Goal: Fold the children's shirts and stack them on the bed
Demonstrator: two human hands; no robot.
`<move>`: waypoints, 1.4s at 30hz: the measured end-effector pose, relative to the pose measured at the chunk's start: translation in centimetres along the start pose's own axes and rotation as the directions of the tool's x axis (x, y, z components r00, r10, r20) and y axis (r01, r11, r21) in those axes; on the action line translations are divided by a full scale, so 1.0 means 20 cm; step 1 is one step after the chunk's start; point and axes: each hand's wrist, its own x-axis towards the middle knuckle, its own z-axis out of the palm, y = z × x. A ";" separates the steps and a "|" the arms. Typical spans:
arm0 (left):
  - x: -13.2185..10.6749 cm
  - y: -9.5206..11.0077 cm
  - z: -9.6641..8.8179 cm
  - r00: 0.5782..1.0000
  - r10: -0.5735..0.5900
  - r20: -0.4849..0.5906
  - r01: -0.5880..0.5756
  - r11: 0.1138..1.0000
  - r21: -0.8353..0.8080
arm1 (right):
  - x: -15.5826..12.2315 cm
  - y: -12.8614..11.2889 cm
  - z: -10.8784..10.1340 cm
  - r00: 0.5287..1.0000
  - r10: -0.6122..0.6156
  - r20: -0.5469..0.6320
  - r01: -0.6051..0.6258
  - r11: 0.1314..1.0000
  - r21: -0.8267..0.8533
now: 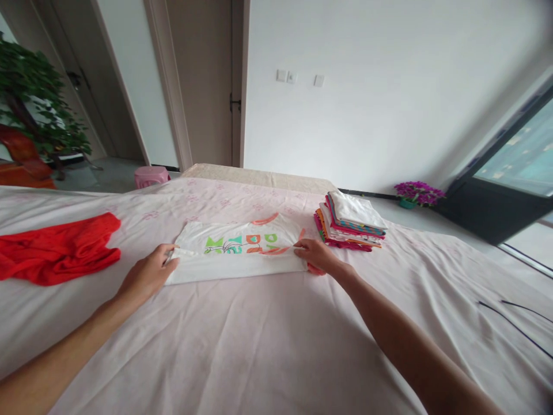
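Observation:
A white T-shirt (pixel 242 268) with green and orange printing and orange trim lies on the pale pink sheet, its near part folded over into a band. At the band's left end, my left hand (pixel 156 266) pinches the fabric between thumb and fingers. My right hand (pixel 317 255) is closed on the fold at the other end, beside a bit of orange trim. Just beyond my right hand stands a stack of folded clothes (pixel 348 225), with a white piece on top.
A crumpled red garment (pixel 56 251) lies on the left of the sheet (pixel 259 346). Two dark cables (pixel 514 323) run across the right side. Beyond the far edge are a pink stool (pixel 151 176) and purple flowers (pixel 419 193) by the wall.

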 end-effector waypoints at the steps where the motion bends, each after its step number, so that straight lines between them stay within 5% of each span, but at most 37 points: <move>1: -0.01 0.00 0.00 1.000 -0.009 0.012 0.008 0.999 0.044 | 0.00 0.01 0.00 1.000 0.002 0.002 -0.002 1.000 0.011; 7: -0.06 0.05 -0.04 0.999 -0.013 0.036 0.006 0.985 0.172 | 0.00 0.01 -0.05 0.996 0.079 -0.049 -0.084 0.992 -0.096; 12: -0.05 0.05 -0.03 1.000 -0.020 -0.021 0.023 0.991 0.130 | -0.04 -0.11 -0.09 0.987 0.079 -0.138 -0.112 0.962 -0.249; 17: -0.04 0.07 -0.01 0.997 -0.003 -0.080 0.013 0.991 0.131 | -0.01 -0.23 -0.01 0.987 -0.041 -0.154 -0.033 0.895 -0.446; 23: -0.04 0.04 -0.02 0.995 -0.010 -0.101 0.022 0.993 0.116 | 0.03 -0.18 0.07 0.989 -0.016 -0.145 -0.060 0.859 -0.509; 25: -0.04 0.03 -0.03 0.984 -0.009 -0.180 0.025 0.996 0.083 | 0.03 -0.18 0.07 0.982 -0.043 -0.184 -0.061 0.851 -0.522; 29: -0.10 0.12 -0.04 0.902 0.221 -0.370 -0.233 0.972 0.013 | -0.02 -0.31 0.09 0.946 -0.214 -0.244 0.064 0.860 -0.507; 31: -0.15 0.21 0.00 0.867 0.398 -0.299 -0.424 0.905 -0.027 | -0.07 -0.41 0.15 0.924 -0.326 -0.200 0.209 0.868 -0.451; 35: -0.24 0.39 0.14 0.783 0.622 -0.003 -0.622 0.783 -0.010 | -0.13 -0.53 0.32 0.839 -0.538 -0.080 0.469 0.789 -0.397; 38: -0.25 0.39 0.23 0.757 0.647 0.092 -0.653 0.754 0.073 | -0.14 -0.48 0.41 0.811 -0.584 -0.019 0.523 0.740 -0.423; 42: -0.24 0.29 0.25 0.795 0.603 0.068 -0.605 0.778 0.171 | -0.09 -0.31 0.42 0.838 -0.545 -0.021 0.470 0.742 -0.478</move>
